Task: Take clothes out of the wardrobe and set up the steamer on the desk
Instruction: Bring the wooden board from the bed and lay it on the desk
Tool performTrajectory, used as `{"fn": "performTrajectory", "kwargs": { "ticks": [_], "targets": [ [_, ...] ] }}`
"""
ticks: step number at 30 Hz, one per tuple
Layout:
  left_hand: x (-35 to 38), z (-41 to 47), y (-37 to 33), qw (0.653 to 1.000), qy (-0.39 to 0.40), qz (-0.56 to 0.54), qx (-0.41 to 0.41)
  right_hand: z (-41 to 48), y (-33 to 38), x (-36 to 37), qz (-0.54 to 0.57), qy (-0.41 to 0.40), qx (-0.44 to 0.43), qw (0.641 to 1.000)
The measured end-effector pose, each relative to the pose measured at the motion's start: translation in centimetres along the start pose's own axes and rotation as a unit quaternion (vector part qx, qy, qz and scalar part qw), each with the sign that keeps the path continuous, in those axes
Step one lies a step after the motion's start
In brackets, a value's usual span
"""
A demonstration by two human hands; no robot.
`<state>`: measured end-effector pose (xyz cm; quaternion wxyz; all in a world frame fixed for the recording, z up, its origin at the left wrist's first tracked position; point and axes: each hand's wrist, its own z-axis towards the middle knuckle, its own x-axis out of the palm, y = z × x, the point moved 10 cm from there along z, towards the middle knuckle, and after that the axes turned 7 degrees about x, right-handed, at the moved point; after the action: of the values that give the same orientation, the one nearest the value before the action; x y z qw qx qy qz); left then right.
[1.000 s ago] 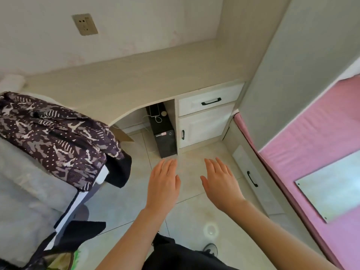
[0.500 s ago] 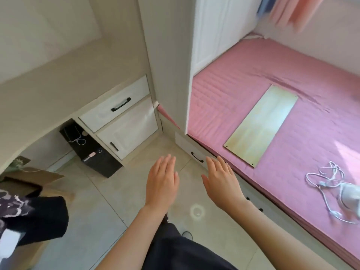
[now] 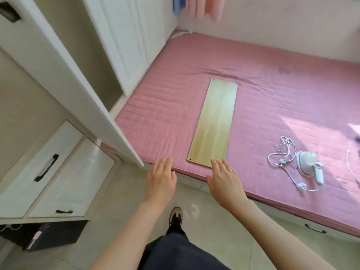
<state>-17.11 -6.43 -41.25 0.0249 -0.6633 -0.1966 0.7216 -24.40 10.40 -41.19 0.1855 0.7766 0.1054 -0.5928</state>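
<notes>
A white handheld steamer (image 3: 309,164) lies on the pink bed (image 3: 272,106) at the right, its white cord (image 3: 282,152) coiled beside it. White wardrobe doors (image 3: 134,41) stand at the upper left beside the bed, with one panel (image 3: 64,75) slanting toward me. My left hand (image 3: 160,181) and my right hand (image 3: 226,180) are held out in front of me, palms down, fingers straight, holding nothing, above the floor at the bed's front edge.
A pale wooden board (image 3: 214,123) lies lengthwise on the bed. White drawers with black handles (image 3: 46,167) sit at the lower left above a black box (image 3: 48,234). Pink cloth (image 3: 204,6) hangs at the top. My shoe (image 3: 175,216) stands on the tiled floor.
My view has swung right, from the desk and a patterned garment to the bed and wardrobe. The steamer has come fully into view. Both hands stay flat and held out.
</notes>
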Motion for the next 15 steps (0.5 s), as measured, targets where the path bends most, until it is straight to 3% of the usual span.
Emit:
{"fn": "performTrajectory", "kwargs": {
  "ticks": [6, 15],
  "targets": [
    [2.5, 8.4, -2.2, 0.998, 0.035, -0.004, 0.061, 6.2, -4.8, -0.7, 0.011, -0.004, 0.067, 0.998],
    [9.6, 16.7, -5.6, 0.992, 0.116, -0.055, 0.012, 14.3, -13.3, 0.1, 0.039, 0.055, 0.093, 0.993]
  ]
}}
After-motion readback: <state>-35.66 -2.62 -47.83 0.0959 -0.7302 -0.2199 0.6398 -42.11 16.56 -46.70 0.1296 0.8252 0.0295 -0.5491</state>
